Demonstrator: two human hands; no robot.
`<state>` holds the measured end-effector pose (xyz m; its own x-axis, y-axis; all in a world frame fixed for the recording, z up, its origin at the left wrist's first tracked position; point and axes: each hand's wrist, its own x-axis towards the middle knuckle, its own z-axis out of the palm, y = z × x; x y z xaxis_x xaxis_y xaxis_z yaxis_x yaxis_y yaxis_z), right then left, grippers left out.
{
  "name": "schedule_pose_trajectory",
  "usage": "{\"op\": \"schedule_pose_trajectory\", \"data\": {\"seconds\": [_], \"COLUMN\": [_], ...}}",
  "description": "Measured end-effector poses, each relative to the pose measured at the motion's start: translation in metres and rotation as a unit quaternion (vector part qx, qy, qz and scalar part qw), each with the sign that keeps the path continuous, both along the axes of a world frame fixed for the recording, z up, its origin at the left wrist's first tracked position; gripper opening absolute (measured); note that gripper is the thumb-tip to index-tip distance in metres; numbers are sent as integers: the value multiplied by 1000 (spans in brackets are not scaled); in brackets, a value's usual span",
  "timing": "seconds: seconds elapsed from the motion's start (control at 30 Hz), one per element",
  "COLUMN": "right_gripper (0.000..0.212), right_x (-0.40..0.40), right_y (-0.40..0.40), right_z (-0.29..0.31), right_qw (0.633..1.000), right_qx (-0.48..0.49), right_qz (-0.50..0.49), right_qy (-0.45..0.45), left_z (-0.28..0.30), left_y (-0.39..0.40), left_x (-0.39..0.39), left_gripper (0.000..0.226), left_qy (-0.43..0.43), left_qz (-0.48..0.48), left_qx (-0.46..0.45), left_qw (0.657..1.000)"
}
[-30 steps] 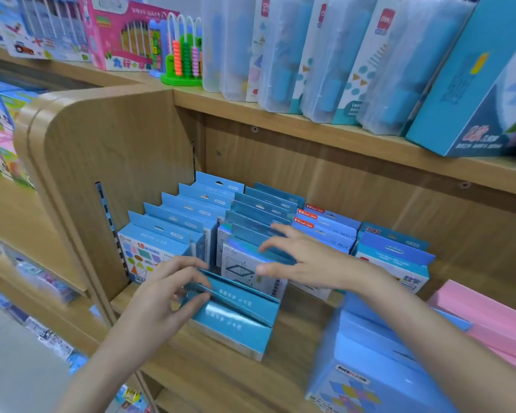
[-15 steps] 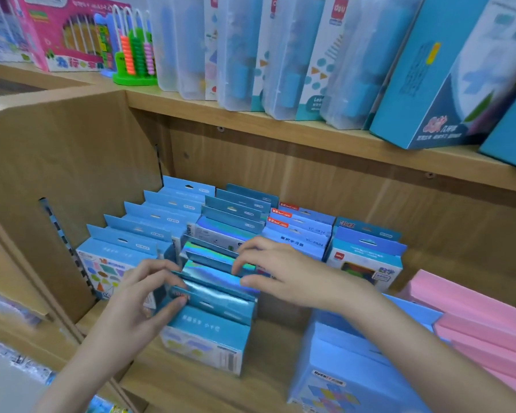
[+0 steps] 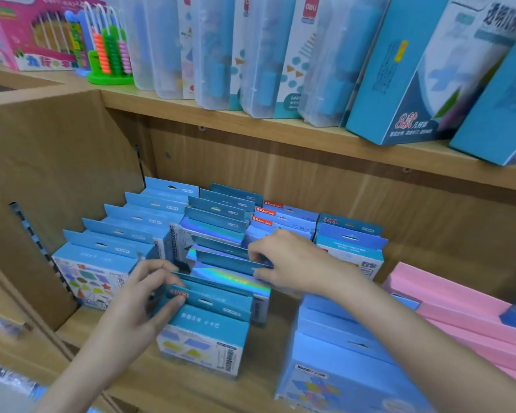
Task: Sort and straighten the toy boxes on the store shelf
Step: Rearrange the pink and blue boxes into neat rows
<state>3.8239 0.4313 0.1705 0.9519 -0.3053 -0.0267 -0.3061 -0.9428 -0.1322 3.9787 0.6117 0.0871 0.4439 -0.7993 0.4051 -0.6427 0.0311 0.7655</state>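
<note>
Gripping, left hand [image 3: 137, 305]: fingers pinch front blue box [image 3: 203, 332] by its hang tab.
Right hand [image 3: 292, 263]: pinches tab of holographic box [image 3: 230, 275] behind.
Shelf [image 3: 167, 380]: rows of upright blue boxes.

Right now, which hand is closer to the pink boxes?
The right hand. It holds a blue box in the middle row, a short way left of the pink boxes; the left hand is farther left, gripping the front box's tab.

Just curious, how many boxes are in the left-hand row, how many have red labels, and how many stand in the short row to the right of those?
Left-row light blue boxes: 5
Red-labelled boxes: 3
Short right-row boxes: 2
Total: 10
</note>
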Motion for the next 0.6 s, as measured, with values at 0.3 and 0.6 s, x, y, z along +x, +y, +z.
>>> {"op": "schedule_pose_trajectory", "data": {"seconds": [0.3,0.6], "right_gripper": [17,13], "right_x": [-54,-161], "right_y": [-2,6], "right_z": [-3,-14], "right_qw": [992,957], "right_qx": [27,52], "right_qz": [-93,-167], "right_qy": [-75,-230], "left_z": [-7,-15], "left_y": [-15,-12], "left_x": [-41,-88], "left_gripper": [27,40], "left_qy": [9,-131], "left_qz": [49,144], "left_qx": [-33,-88], "left_qw": [998,977]}}
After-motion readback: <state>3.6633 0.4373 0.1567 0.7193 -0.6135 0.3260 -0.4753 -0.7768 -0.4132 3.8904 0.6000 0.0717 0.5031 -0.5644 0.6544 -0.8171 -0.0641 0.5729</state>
